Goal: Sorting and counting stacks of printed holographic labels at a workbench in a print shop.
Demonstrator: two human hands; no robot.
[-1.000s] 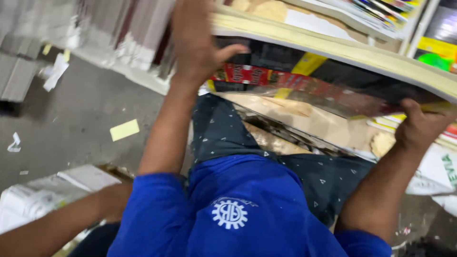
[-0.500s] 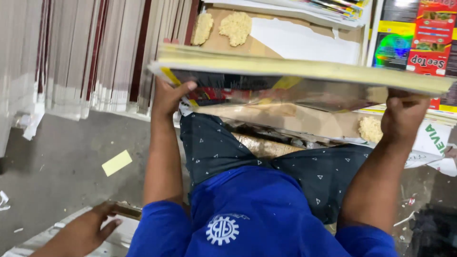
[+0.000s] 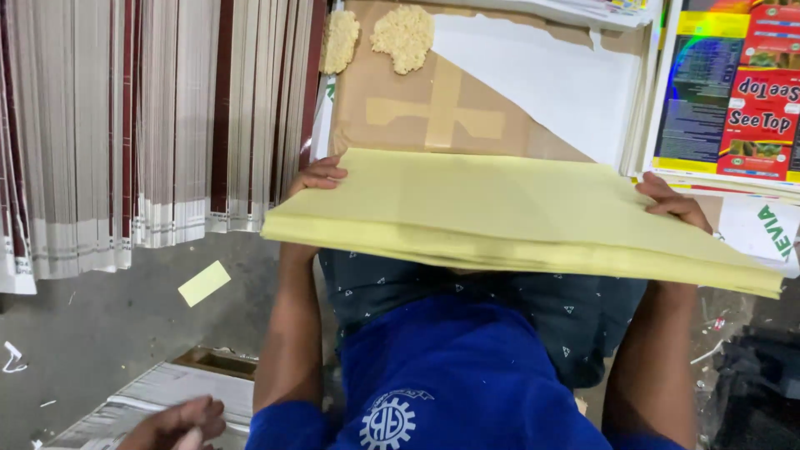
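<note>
- A thick yellow paper stack (image 3: 517,212) is held level above the lap, in front of a brown board (image 3: 433,117) that leans against shelving.
- The left hand (image 3: 319,177) clamps the stack's far-left corner, fingers curled over the top.
- The right hand (image 3: 673,202) clamps the far-right edge the same way. Gripping opposite ends likely keeps the floppy sheets from sagging or sliding apart.
- Upright grey sheets (image 3: 150,125) stand packed on the left, and a yellow scrap (image 3: 204,283) lies on the floor.
- Another hand (image 3: 175,421) rests at the lower left, near a white pile (image 3: 167,392).
- Half a second ago the stack showed edge-on, with printed sheets visible beneath. Now its plain top faces the camera, and the left fingers have moved from under the edge to over it.
</note>
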